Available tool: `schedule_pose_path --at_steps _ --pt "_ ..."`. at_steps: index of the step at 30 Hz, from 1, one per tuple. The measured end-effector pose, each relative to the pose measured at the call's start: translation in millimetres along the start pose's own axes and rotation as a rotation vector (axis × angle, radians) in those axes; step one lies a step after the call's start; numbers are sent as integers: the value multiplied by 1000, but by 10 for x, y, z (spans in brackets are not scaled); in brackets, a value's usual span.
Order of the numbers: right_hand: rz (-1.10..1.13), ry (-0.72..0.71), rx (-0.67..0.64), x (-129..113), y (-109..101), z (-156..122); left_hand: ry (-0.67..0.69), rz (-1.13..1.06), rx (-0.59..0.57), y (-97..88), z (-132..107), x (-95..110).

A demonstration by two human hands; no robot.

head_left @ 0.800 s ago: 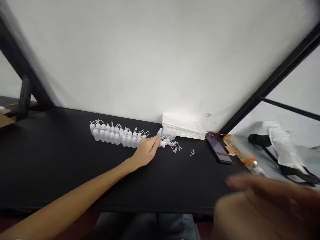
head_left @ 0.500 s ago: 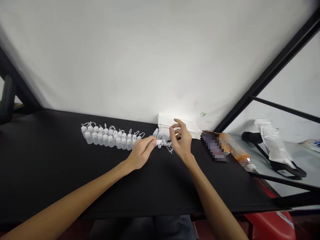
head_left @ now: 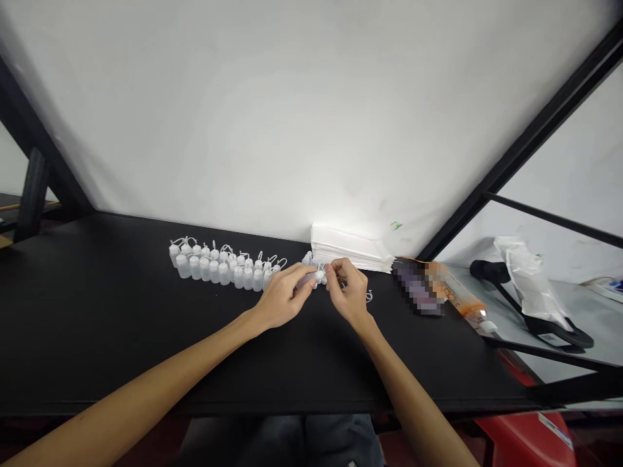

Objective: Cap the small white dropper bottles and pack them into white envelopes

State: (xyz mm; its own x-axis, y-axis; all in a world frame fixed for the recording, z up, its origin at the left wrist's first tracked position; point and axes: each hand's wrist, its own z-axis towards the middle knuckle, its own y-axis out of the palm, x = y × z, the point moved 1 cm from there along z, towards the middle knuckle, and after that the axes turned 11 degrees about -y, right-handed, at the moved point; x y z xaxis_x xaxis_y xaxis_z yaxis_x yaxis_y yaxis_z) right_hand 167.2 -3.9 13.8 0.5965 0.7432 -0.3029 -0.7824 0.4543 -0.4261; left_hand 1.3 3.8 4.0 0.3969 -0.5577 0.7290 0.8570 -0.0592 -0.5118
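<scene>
A: Figure, hands?
B: The left hand (head_left: 285,295) and right hand (head_left: 346,288) together grip a small plastic dropper bottle (head_left: 307,280).
A: Location?
B: Over the black surface (head_left: 121,337), just beside a row of similar bottles (head_left: 214,267).

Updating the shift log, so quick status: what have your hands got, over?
Left hand, right hand both on a small white plastic bottle. Row of matching bottles to the left. Stack of white sheets just behind.
</scene>
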Motion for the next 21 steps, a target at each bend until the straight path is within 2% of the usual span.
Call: schedule_pose_path --at_steps 4,9,13,18,21 --pt "20 18 18 -2 -18 -6 -5 -16 -14 6 23 17" --pt "81 54 43 -21 -38 4 -103 -76 -99 -24 48 59" --pt "116 101 53 -40 -43 15 -157 -126 -112 -40 56 68" --pt "116 132 48 -62 -8 4 -139 -118 -102 -30 48 33" --pt "192 196 23 -47 2 -10 -128 -136 -99 -33 43 15"
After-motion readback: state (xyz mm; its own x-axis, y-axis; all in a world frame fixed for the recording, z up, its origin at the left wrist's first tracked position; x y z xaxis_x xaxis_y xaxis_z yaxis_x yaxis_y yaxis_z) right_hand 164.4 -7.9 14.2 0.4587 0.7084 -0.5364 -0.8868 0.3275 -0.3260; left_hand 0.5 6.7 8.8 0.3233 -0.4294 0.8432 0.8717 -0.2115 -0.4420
